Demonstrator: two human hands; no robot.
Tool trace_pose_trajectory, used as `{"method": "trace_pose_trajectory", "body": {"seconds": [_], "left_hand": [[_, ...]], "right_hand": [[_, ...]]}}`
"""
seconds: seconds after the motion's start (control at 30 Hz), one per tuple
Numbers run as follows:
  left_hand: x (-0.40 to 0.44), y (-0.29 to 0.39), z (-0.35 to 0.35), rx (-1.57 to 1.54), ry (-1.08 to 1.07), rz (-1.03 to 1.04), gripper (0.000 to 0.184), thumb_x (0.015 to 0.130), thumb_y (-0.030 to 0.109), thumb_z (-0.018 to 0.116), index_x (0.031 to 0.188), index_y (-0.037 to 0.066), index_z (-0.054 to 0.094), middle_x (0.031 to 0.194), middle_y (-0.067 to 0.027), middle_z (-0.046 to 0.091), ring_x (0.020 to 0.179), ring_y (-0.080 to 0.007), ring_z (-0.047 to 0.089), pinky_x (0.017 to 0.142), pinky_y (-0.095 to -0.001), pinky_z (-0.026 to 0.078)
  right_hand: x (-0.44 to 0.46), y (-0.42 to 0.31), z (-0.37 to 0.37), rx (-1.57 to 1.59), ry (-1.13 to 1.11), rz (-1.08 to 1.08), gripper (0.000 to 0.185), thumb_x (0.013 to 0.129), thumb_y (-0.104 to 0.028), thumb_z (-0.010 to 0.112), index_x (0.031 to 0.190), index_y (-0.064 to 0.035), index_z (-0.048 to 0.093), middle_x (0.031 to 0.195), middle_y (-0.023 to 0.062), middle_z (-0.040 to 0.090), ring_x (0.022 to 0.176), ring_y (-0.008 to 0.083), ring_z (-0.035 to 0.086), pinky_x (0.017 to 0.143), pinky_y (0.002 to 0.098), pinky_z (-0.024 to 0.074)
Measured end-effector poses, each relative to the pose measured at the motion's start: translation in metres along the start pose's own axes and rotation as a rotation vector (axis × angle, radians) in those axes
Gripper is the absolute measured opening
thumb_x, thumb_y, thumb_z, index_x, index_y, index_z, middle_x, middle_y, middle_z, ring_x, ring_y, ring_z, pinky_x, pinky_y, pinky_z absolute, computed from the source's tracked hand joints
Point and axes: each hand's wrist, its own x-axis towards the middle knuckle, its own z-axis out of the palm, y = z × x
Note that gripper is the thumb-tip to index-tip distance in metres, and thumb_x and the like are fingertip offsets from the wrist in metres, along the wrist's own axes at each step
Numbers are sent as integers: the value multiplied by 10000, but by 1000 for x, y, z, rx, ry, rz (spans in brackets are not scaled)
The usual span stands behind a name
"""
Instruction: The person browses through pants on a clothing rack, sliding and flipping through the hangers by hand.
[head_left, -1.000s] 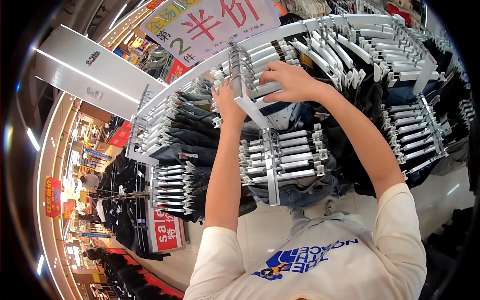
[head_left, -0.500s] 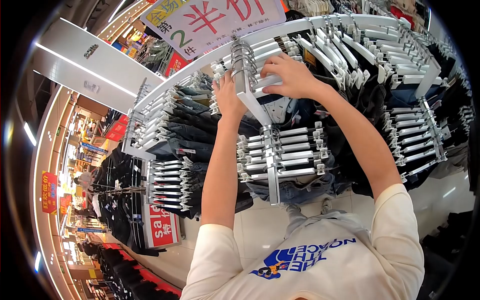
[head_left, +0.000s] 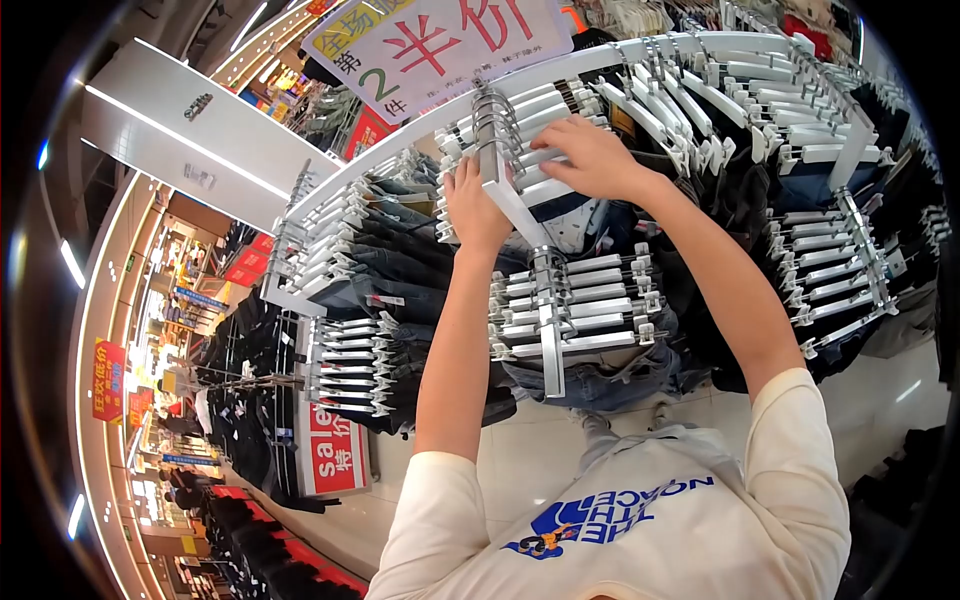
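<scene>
Step in hand, apparently: handling hangers (head_left: 543, 190). Left hand (head_left: 478, 212) and right hand (head_left: 597, 163) flank the rail (head_left: 521, 214); grip closure indeterminate. Shifting hangers would require even pressure.

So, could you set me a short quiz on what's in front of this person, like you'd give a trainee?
1. Multiple choice. What are the left hand and right hand in among?
A) shoe boxes
B) white hangers
C) stacked books

2. True or false. On the pale sign with large red writing, the number 2 is also red.

3. Fill in the missing colour. The picture and lettering on the front of the cream shirt are mostly ____.

Key: 1 B; 2 false, it is green; 3 blue.
</scene>
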Motion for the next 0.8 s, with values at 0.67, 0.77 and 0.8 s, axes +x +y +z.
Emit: {"method": "trace_pose_trajectory", "body": {"seconds": [0.67,0.77,0.8], "left_hand": [[-9,-9,-2,-34,-50,44,357,1051,243,603,1307,43,752,1311,-198,743,1271,-418,648,1135,-547,461],[-6,-8,-4,-92,-134,2,381,1061,281,634,1312,10,726,1401,-231,688,1408,-441,579,1193,-599,420],[-5,-7,-5,-103,-148,5,392,1062,287,630,1325,10,716,1411,-230,683,1414,-448,572,1195,-603,413]], "right_hand": [[-24,-24,8,-204,95,-55,361,1074,-297,615,1313,-50,725,1313,127,728,1284,321,667,1145,477,484],[-21,-21,5,-166,77,-47,374,1059,-304,641,1321,-48,718,1313,137,725,1253,338,683,1101,488,517],[-18,-19,4,-137,55,-32,387,1051,-308,655,1329,-46,712,1315,143,723,1235,349,692,1073,495,537]]}}
